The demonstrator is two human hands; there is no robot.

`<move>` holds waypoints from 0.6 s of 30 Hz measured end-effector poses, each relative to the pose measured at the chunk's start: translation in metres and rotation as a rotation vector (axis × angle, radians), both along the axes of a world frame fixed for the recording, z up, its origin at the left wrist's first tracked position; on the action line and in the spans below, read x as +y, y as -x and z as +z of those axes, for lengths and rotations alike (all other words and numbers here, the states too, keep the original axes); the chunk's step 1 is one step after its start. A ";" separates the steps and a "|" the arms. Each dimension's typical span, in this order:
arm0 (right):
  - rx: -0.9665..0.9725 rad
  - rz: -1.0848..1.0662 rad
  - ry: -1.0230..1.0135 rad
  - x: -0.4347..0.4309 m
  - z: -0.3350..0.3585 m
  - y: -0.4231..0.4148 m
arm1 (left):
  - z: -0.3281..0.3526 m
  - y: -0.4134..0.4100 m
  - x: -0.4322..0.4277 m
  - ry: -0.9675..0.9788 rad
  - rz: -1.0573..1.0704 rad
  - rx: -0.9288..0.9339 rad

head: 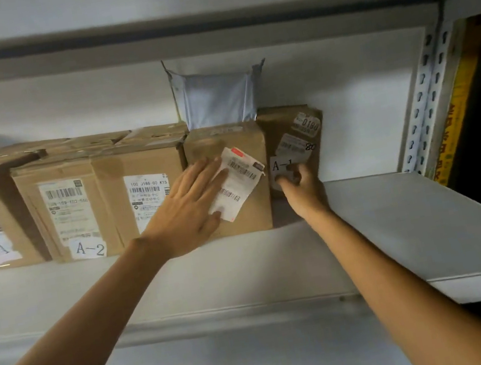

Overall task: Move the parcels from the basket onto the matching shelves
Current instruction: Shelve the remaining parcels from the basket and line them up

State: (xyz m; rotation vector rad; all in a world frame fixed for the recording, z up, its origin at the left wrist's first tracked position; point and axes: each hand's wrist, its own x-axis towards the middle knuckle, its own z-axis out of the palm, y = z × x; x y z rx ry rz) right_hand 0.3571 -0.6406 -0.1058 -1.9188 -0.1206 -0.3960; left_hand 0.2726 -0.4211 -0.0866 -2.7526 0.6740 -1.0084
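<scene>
1. Left hand [185, 206]: fingers straight and spread, flat against the front of the brown box [256, 208], partly over its peeling label [237, 179].
2. Right hand [301, 190]: fingers curled at the lower front of the small parcel [274, 128] marked A-1. Real grip or just a push, can't tell.
3. Box and small parcel stand side by side on the shelf [400, 218], at the right end of the row.
4. Grey mailer bag [215, 100] behind the box, lower part hidden.
5. Leftmost carton [14, 222] cut by the frame edge; fine label print blurred.

left hand [185, 205]: flat on cardboard box [255, 210] front, over loose label | right hand [301, 187]: fingers curled on A-1 parcel [287, 129], low front | parcel just right of box, shelf [400, 218] back edge
</scene>
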 end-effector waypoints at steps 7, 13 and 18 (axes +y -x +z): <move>-0.040 0.033 -0.032 0.031 0.000 0.034 | -0.010 0.031 0.041 0.074 0.055 -0.181; -0.104 -0.092 -0.074 0.065 -0.013 0.046 | -0.024 0.033 0.074 0.262 0.348 -0.107; -0.183 -0.229 -0.055 0.074 -0.022 0.041 | -0.034 0.020 0.076 0.277 0.332 -0.149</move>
